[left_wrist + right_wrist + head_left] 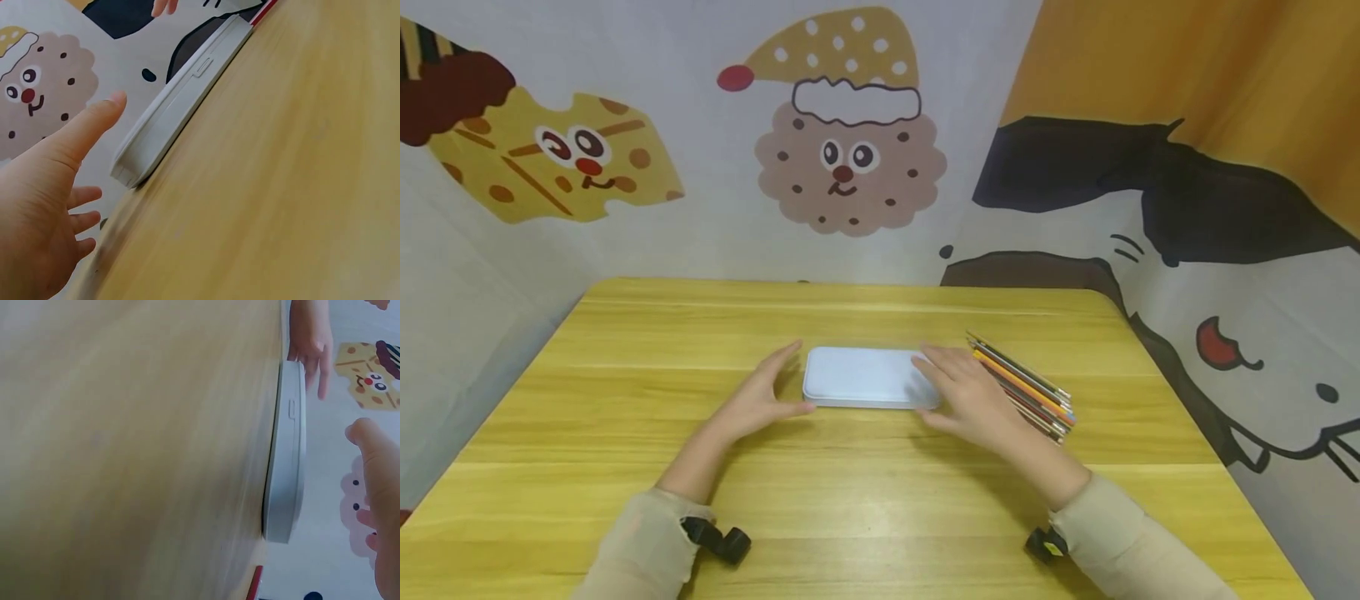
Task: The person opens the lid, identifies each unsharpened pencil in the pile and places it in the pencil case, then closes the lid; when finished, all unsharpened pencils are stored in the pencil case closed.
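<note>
A pale, flat case [861, 377] with rounded corners lies closed on the table. A small latch-like tab shows on its front side in both wrist views. My left hand [760, 400] is at the case's left end, thumb and fingers spread, with a gap showing in the left wrist view [44, 206]. Over the right end hovers my right hand [973, 400], its fingers extended; in the right wrist view its thumb [375, 450] stands apart from the case. Neither hand holds anything. Several pencils [1030, 383] lie in a loose bundle just beyond the right hand, which partly hides them.
The wooden table [850, 517] has a far edge against a cloth backdrop [700, 242] printed with cartoon figures. A black wrist camera [722, 542] sits on the left sleeve and another [1045, 546] on the right.
</note>
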A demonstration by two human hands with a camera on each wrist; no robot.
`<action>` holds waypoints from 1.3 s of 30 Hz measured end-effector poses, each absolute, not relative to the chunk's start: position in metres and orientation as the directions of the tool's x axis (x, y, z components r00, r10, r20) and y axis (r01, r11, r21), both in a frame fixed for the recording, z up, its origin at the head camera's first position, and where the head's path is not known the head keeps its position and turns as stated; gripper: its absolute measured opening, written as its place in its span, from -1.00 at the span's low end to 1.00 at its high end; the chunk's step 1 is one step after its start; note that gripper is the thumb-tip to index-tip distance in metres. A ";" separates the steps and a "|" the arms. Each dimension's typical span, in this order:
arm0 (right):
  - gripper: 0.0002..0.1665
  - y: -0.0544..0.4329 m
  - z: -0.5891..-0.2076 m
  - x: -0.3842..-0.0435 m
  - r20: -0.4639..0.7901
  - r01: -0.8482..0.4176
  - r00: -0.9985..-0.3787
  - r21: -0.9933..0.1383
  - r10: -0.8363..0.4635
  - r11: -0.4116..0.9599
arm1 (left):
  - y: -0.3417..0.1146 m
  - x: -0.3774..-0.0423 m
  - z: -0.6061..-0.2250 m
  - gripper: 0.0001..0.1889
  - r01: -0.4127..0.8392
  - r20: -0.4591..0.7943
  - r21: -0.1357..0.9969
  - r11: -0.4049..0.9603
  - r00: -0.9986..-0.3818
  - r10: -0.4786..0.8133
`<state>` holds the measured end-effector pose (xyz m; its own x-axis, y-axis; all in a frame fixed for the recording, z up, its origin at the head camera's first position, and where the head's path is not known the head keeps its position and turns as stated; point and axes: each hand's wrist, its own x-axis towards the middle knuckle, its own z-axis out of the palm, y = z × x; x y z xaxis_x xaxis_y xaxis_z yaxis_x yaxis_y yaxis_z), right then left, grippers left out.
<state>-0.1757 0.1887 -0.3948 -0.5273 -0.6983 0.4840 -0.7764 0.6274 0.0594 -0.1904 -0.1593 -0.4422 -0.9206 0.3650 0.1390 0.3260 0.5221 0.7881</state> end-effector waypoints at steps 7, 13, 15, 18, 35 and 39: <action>-0.09 0.177 -0.401 -0.182 0.391 -0.772 -0.566 0.060 -0.726 0.633 | -0.153 -0.196 -0.447 0.14 0.315 0.125 0.812 0.490 -0.916 0.382; -0.05 0.167 -0.403 -0.184 0.293 -0.756 -0.612 0.057 -0.735 0.652 | -0.148 -0.201 -0.451 0.18 0.307 0.110 0.814 0.494 -0.915 0.388; -0.04 0.164 -0.404 -0.185 0.256 -0.753 -0.622 0.062 -0.740 0.655 | -0.146 -0.203 -0.452 0.20 0.313 0.114 0.811 0.494 -0.913 0.391; -0.02 0.160 -0.406 -0.186 0.209 -0.749 -0.635 0.069 -0.744 0.658 | -0.144 -0.206 -0.453 0.24 0.324 0.118 0.795 0.513 -0.912 0.393; -0.04 0.136 -0.416 -0.194 0.065 -0.757 -0.646 0.077 -0.761 0.649 | -0.141 -0.212 -0.457 0.27 0.340 0.108 0.705 0.622 -0.919 0.380; -0.06 0.132 -0.418 -0.192 0.038 -0.754 -0.652 0.068 -0.757 0.653 | -0.140 -0.211 -0.457 0.27 0.362 0.131 0.700 0.616 -0.912 0.388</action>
<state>-0.1923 0.1320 -0.4175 -0.6524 -0.7569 0.0381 -0.7540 0.6533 0.0676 -0.2114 -0.1404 -0.4569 -0.9122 0.3884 0.1306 0.3624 0.6158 0.6996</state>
